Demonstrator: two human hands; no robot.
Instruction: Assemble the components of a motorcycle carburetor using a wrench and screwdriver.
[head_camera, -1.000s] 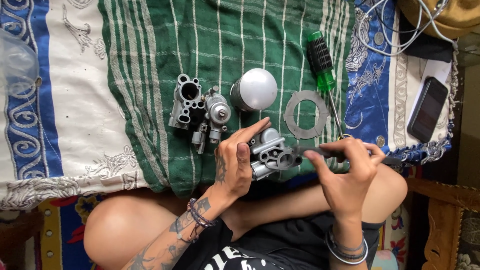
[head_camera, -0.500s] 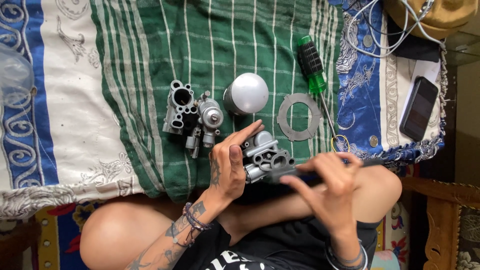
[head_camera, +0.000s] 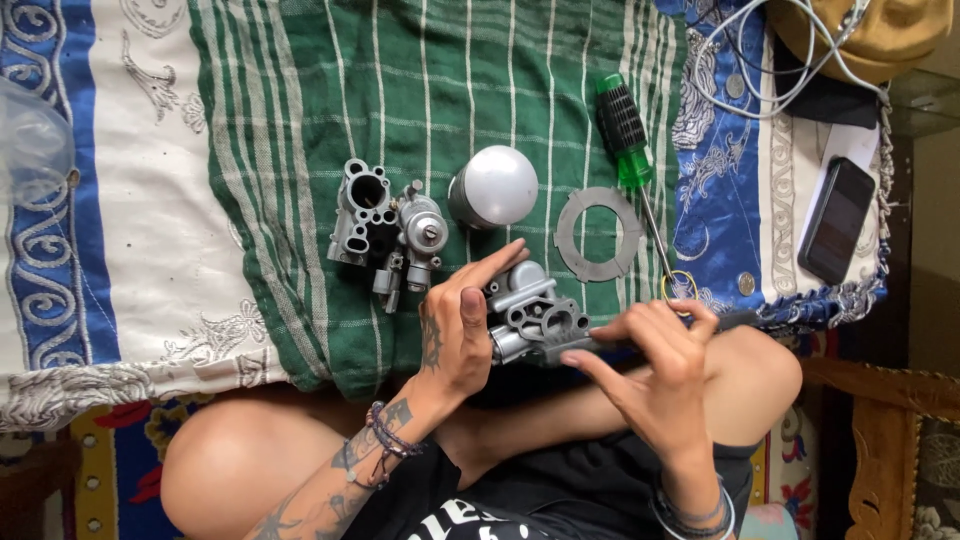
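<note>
1. Grip. My left hand (head_camera: 462, 325) is clamped around a grey cast-metal carburetor part (head_camera: 530, 315), thumb on its near side and forefinger stretched along the top; the part is held just above the near edge of the green striped cloth (head_camera: 420, 90), over my crossed legs.
2. Tool. My right hand (head_camera: 655, 365) pinches a thin dark tool (head_camera: 735, 320) between thumb and upper fingers, the other fingers splayed; its tip meets the right side of the held part. I cannot tell what kind of tip it is.
3. Step in hand. I judge this to be work on a fastener or passage in the held body, with the left hand steadying and the right hand driving.
4. Next move. It calls for keeping the tool in line with the part and the left hand firm, lest the tip slip.
5. Surroundings. On the cloth lie a second carburetor body (head_camera: 385, 232), a domed grey cap (head_camera: 493, 187), a flat grey ring gasket (head_camera: 598, 233) and a green-handled screwdriver (head_camera: 625, 130); a dark phone (head_camera: 838, 220) lies well apart at the right.
</note>
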